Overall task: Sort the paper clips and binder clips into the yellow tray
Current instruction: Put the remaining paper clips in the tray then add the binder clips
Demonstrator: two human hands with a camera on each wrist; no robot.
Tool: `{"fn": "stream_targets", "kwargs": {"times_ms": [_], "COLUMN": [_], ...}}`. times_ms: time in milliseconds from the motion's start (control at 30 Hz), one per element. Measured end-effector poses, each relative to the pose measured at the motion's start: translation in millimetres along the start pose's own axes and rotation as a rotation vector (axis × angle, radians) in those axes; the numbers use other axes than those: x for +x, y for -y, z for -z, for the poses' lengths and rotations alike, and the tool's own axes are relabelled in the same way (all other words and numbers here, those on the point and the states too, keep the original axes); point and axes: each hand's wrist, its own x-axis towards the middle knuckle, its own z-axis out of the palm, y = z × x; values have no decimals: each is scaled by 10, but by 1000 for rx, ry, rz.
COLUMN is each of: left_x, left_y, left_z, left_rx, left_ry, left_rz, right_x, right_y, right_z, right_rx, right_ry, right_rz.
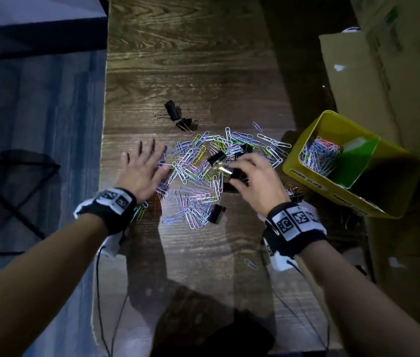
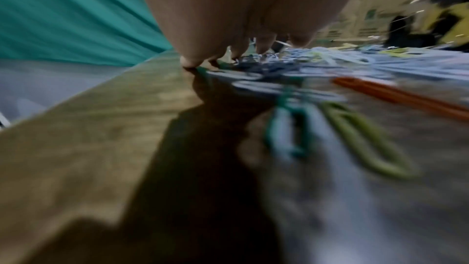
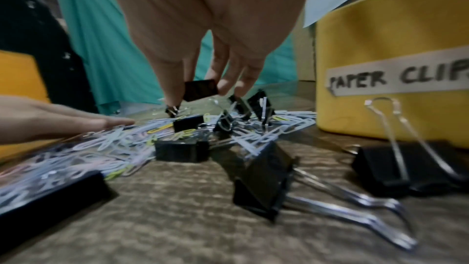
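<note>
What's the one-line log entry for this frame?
left hand: flat on paper clips | right hand: pinching binder clip over pile | yellow tray: paper clips inside, binder side unseen

Left hand (image 1: 144, 168) flat, right hand (image 1: 255, 176) pinching.

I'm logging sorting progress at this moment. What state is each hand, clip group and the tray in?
Left hand: open, fingers spread flat on the pile's edge.
Right hand: pinching a black binder clip, lifted above the pile.
Paper clip pile: loose on the table, unsorted.
Other binder clips: lying on the table, some among the paper clips.
Yellow tray: partly filled, paper clips in one compartment.
</note>
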Motion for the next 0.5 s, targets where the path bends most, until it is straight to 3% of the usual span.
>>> {"fn": "stream_targets", "kwargs": {"times_ms": [133, 267, 400, 500], "left_x": [-397, -672, -669, -719], "left_y": [-233, -323, -269, -460], "left_z": [-232, -363, -388, -489], "left_rx": [1, -34, -146, -108], "left_ry": [16, -9, -119, -95], "left_rz": [-75, -94, 160, 277], "right_x": [-38, -198, -433, -504], "right_y": [-124, 34, 257, 279], "right_z": [43, -64, -317, -427], "right_rx": [-152, -193, -299, -285], "right_ry": [-2, -4, 220, 297], "right_rz": [-115, 18, 280, 205]}}
